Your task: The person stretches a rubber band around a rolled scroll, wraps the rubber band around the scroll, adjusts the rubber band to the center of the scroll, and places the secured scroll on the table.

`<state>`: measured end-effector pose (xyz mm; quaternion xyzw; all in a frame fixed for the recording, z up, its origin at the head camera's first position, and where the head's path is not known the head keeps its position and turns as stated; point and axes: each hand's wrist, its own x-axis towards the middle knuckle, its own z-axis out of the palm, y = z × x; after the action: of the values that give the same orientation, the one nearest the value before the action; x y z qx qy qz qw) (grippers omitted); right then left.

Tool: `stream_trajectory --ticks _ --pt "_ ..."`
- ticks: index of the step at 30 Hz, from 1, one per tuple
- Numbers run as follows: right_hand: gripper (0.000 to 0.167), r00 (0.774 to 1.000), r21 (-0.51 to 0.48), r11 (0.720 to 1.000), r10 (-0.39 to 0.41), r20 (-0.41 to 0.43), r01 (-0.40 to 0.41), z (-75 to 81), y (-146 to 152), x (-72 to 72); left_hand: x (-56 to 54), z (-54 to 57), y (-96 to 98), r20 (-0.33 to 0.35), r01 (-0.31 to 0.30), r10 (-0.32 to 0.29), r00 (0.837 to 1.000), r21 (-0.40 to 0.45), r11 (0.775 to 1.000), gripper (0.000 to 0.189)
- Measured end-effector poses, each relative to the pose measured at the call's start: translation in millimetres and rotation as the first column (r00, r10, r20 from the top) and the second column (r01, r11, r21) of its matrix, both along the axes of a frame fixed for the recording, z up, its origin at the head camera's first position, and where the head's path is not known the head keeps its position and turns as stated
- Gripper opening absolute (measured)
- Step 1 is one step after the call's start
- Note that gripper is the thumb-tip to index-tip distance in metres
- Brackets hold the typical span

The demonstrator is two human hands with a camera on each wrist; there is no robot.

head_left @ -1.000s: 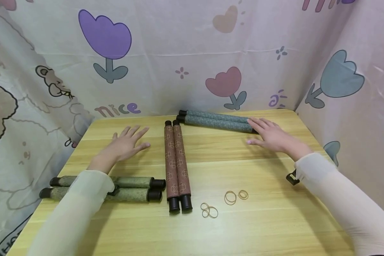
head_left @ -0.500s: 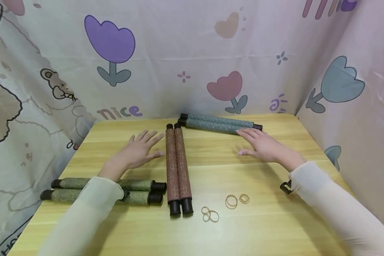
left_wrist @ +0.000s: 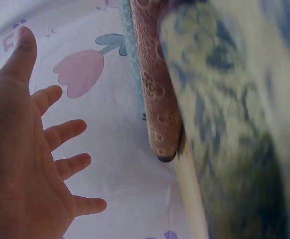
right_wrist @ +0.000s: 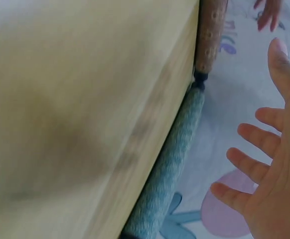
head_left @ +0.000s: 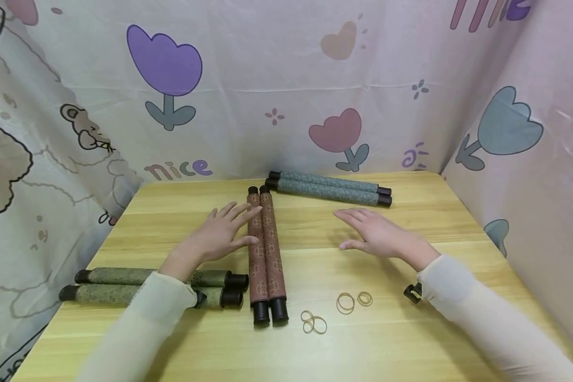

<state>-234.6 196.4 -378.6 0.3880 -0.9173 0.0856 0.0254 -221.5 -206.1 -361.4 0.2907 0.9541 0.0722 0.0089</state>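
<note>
My left hand (head_left: 217,236), fingers spread, hovers with its fingertips overlapping the two brown patterned scrolls (head_left: 272,249) in the head view. These scrolls lie side by side, pointing away from me, with black end knobs. Under my left forearm are two green scrolls (head_left: 116,293), lying crosswise. My right hand (head_left: 374,233) is held with straight fingers over the table, in front of two teal scrolls (head_left: 329,191) at the back. Both palms hold nothing; the left wrist view shows the left fingers (left_wrist: 68,132) apart, and the right fingers (right_wrist: 257,139) look likewise in the right wrist view.
Several thin tan rubber bands (head_left: 345,303) lie right of the brown scrolls' near ends. The wooden table (head_left: 363,350) meets a printed cloth curtain (head_left: 248,127) at the back, with more cloth at both sides.
Both hands have moved inward: the left to the right toward the brown scrolls, the right leftward and nearer me, away from the teal scrolls. The scrolls and bands stay put.
</note>
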Motion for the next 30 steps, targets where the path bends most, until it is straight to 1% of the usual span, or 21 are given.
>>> stream_trajectory --ticks 6,11,15,17,24,30 --pt "0.083 0.998 -0.007 0.998 0.062 0.010 -0.061 -5.7 -18.6 13.9 2.5 -5.0 11.2 0.003 0.019 -0.019 1.000 -0.004 1.000 0.077" --pt "0.087 0.995 0.030 0.994 0.101 0.028 -0.102 -10.8 -32.2 25.0 5.4 -7.4 21.0 0.007 0.050 -0.050 0.999 -0.008 0.999 0.078" --pt "0.086 0.986 0.055 0.985 0.159 0.042 -0.161 -13.8 -42.4 35.9 9.9 -7.1 28.2 0.011 0.084 -0.084 0.996 -0.011 0.996 0.079" --pt "0.084 0.980 0.072 0.978 0.192 0.045 -0.195 -14.7 -47.2 41.3 12.9 -6.7 31.9 0.019 0.095 -0.095 0.995 -0.014 0.995 0.078" --pt "0.078 0.951 0.134 0.942 0.305 0.051 -0.309 -18.4 -62.5 55.0 23.0 -9.2 49.9 0.026 0.146 -0.145 0.989 -0.077 0.986 0.077" --pt "0.073 0.922 0.165 0.907 0.382 0.063 -0.387 -25.9 -71.3 63.5 32.3 -12.2 61.7 0.027 0.189 -0.187 0.982 -0.084 0.978 0.076"
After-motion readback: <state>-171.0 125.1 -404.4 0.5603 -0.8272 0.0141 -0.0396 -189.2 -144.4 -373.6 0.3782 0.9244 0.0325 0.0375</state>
